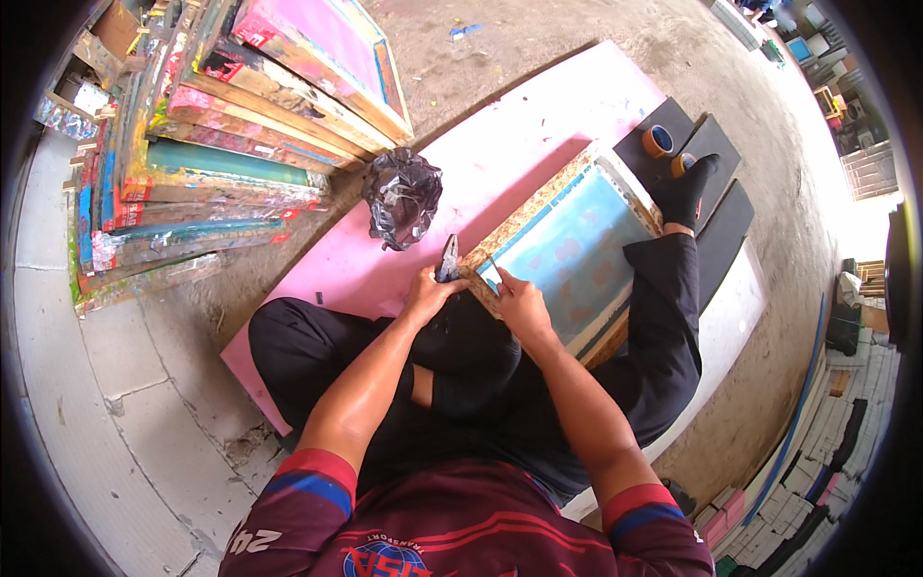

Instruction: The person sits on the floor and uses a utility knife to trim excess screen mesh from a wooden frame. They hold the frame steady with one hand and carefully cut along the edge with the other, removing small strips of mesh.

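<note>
A wooden screen-printing frame (524, 213) with blue mesh (577, 260) lies tilted between my legs. My left hand (429, 296) is closed around a pair of pliers (449, 262), whose jaws point away from me beside the frame's near left corner. At that same corner my right hand (524, 310) is in a pinch over the mesh edge. A thin dark sliver shows by its fingertips, too small to name. A pale patch shows at the mesh corner under the fingers. Beyond the pliers stands a crumpled black plastic bag (404, 197).
I sit on a pink board (500, 125) on a concrete floor. Many paint-stained frames (250, 125) are stacked at the far left. Two tape rolls (658, 141) rest on dark panels (723, 236) near my right foot (686, 192). Pale blocks (144, 385) line the left side.
</note>
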`<control>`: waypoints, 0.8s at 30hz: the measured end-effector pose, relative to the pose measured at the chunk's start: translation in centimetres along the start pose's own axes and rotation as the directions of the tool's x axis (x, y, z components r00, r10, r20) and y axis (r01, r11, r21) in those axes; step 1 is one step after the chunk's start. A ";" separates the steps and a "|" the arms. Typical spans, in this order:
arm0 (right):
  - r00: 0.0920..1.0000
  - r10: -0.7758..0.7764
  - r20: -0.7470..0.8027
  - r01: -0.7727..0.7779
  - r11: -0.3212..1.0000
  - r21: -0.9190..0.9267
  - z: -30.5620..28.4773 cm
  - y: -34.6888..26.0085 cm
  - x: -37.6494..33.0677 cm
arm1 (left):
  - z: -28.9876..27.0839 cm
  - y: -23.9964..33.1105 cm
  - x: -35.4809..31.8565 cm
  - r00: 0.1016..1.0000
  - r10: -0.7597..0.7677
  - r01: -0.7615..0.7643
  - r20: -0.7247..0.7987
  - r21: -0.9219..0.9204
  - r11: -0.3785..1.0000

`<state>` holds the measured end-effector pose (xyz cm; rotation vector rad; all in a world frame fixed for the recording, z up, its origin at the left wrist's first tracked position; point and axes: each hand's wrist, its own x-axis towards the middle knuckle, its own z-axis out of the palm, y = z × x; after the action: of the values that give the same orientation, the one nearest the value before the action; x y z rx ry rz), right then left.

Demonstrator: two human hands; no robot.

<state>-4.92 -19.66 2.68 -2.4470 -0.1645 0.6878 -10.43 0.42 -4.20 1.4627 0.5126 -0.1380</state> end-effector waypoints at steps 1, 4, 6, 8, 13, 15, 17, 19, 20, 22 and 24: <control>0.999 -0.049 -0.023 0.051 0.992 0.117 -0.2 0.0 0.1 | -0.1 -0.8 0.4 1.000 0.028 -0.028 -0.009 -0.031 0.999; 0.997 0.044 0.068 -0.032 0.987 -0.160 -2.4 -2.8 -1.4 | -0.6 -1.4 0.5 0.999 0.028 -0.027 -0.019 0.012 1.000; 0.993 -0.121 -0.012 0.122 0.977 0.177 0.6 2.7 1.1 | -0.4 -1.0 0.7 1.000 0.015 -0.014 -0.005 0.022 1.000; 0.987 -0.157 -0.021 0.155 0.931 0.332 1.5 4.4 2.3 | -0.5 -1.3 0.8 1.000 0.009 -0.009 -0.006 -0.031 0.999; 0.952 -0.269 -0.149 0.283 0.955 0.085 1.3 3.4 2.0 | -0.8 -0.3 0.5 0.996 -0.078 0.079 0.036 -0.017 0.997; 0.975 0.061 0.215 -0.171 0.825 0.539 -1.0 1.5 1.3 | -0.9 0.3 0.2 0.998 -0.066 0.066 0.016 -0.021 0.998; 0.898 0.163 0.409 -0.396 0.701 0.592 -2.4 0.7 0.8 | -0.7 0.2 0.0 0.999 -0.032 0.032 0.013 0.003 0.999; 0.944 0.123 0.305 -0.262 0.842 0.472 -2.5 1.0 0.4 | -0.5 -0.5 0.0 1.000 -0.001 0.001 -0.005 -0.010 1.000; 0.972 0.074 0.222 -0.159 0.906 0.393 -2.2 1.1 0.1 | -0.4 -0.8 0.0 1.000 0.014 -0.014 -0.015 -0.016 1.000; 0.982 -0.189 -0.024 0.190 0.971 0.147 -1.4 1.5 -1.2 | 0.0 -0.8 -0.2 0.999 0.005 -0.006 -0.039 -0.021 1.000; 0.982 -0.190 -0.012 0.190 0.981 0.039 -1.5 0.8 -1.5 | 0.2 -0.8 -0.5 0.997 -0.002 0.003 -0.081 0.010 1.000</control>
<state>-5.50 -21.49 3.97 -2.3573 -0.3723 0.5907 -11.16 0.07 -4.73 1.4825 0.5801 -0.0835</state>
